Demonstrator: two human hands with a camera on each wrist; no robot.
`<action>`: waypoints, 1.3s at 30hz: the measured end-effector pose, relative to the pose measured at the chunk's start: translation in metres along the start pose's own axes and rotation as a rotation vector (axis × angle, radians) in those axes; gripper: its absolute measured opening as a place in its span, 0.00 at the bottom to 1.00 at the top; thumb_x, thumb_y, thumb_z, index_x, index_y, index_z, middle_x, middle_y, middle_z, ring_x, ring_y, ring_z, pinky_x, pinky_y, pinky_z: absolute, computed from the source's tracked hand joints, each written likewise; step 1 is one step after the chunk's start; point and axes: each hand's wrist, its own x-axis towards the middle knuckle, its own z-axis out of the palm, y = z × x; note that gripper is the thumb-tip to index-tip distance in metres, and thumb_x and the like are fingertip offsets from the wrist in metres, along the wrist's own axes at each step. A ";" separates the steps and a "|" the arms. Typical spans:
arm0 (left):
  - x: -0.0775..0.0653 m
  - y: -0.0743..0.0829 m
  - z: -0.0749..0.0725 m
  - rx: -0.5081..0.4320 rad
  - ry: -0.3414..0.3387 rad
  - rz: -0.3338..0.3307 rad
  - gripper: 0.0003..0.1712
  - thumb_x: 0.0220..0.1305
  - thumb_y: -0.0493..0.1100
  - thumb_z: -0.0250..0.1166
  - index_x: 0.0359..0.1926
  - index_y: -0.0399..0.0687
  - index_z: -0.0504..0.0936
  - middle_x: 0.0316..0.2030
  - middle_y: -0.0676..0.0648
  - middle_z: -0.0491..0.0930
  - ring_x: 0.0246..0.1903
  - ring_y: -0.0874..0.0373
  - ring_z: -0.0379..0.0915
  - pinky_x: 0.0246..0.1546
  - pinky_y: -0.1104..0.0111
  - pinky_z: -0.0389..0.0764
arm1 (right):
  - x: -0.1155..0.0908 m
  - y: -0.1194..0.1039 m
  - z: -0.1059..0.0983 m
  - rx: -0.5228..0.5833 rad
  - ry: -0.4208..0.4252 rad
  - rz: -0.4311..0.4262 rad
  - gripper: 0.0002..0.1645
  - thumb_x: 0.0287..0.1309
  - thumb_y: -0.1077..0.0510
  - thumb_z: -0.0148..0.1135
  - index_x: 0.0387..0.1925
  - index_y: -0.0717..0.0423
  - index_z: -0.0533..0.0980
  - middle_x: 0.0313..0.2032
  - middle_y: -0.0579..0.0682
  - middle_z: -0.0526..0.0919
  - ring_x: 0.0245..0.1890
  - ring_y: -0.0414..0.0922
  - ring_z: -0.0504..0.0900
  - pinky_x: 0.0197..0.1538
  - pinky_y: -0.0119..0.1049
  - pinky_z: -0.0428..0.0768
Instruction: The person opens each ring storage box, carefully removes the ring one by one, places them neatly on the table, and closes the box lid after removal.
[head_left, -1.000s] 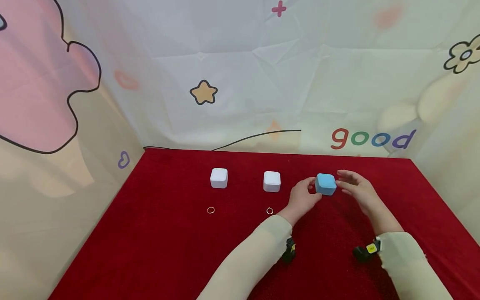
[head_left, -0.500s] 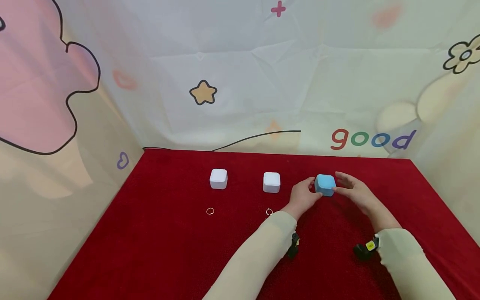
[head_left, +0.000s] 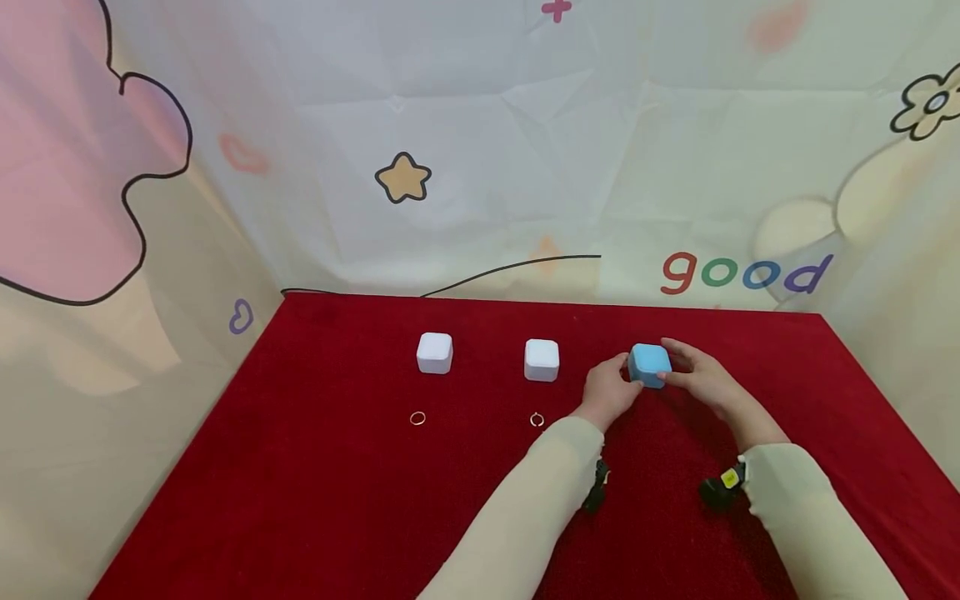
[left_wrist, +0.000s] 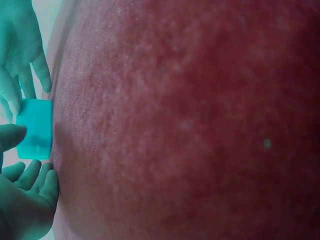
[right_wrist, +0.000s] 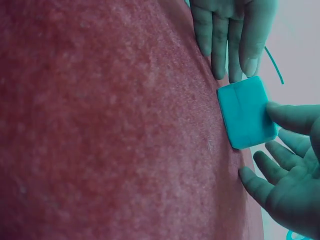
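Observation:
A small light-blue ring box (head_left: 649, 365) with rounded corners sits, lid closed, on the red cloth at the right. My left hand (head_left: 609, 392) holds its left side between thumb and fingers. On the opposite side, my right hand (head_left: 708, 383) has its thumb on the box's front right corner and its fingers curved behind. The right wrist view shows the right thumb (right_wrist: 295, 117) against the blue box (right_wrist: 247, 112), with a faint seam on its face. In the left wrist view, the box (left_wrist: 35, 130) lies between both hands.
Two white boxes (head_left: 435, 353) (head_left: 542, 360) stand in a row left of the blue one. In front of them lie a gold ring (head_left: 417, 418) and an open-ended ring (head_left: 537, 420), close to the left sleeve (head_left: 525, 500). A printed curtain (head_left: 480, 167) rises behind the table.
My right hand has come leftward onto the blue box, its thumb now touching the front corner. The left hand stays at its side, while the left forearm has shifted slightly right.

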 end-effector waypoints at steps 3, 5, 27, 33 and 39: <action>-0.001 0.002 0.000 0.017 0.000 -0.002 0.27 0.67 0.41 0.69 0.67 0.48 0.78 0.62 0.50 0.83 0.63 0.57 0.78 0.61 0.69 0.80 | 0.001 -0.001 -0.001 -0.018 0.000 -0.001 0.46 0.70 0.61 0.59 0.78 0.70 0.47 0.75 0.78 0.52 0.74 0.76 0.54 0.72 0.72 0.63; -0.001 0.004 0.001 0.029 0.002 -0.013 0.27 0.67 0.41 0.69 0.67 0.49 0.79 0.62 0.51 0.83 0.63 0.57 0.77 0.62 0.69 0.79 | 0.002 -0.001 -0.002 -0.021 -0.001 0.001 0.46 0.69 0.61 0.59 0.79 0.70 0.46 0.75 0.78 0.51 0.75 0.77 0.54 0.72 0.71 0.62; -0.002 0.009 0.025 -0.003 0.107 -0.075 0.26 0.66 0.39 0.69 0.65 0.50 0.81 0.59 0.50 0.85 0.62 0.54 0.79 0.63 0.66 0.80 | 0.001 0.012 -0.001 -0.031 0.015 -0.016 0.47 0.68 0.64 0.61 0.78 0.71 0.47 0.74 0.79 0.54 0.74 0.77 0.55 0.73 0.69 0.63; 0.002 0.005 0.030 -0.031 0.164 -0.134 0.25 0.64 0.38 0.72 0.62 0.52 0.84 0.58 0.51 0.86 0.61 0.54 0.79 0.62 0.63 0.81 | 0.004 0.013 0.002 -0.040 0.021 -0.022 0.46 0.69 0.62 0.61 0.78 0.70 0.49 0.74 0.78 0.55 0.74 0.76 0.56 0.73 0.68 0.64; 0.005 0.000 0.031 -0.049 0.201 -0.131 0.24 0.63 0.37 0.72 0.61 0.51 0.85 0.56 0.49 0.87 0.59 0.51 0.81 0.60 0.61 0.82 | 0.007 0.011 0.005 -0.039 0.038 -0.007 0.45 0.68 0.61 0.63 0.78 0.68 0.52 0.74 0.76 0.58 0.74 0.74 0.59 0.73 0.67 0.66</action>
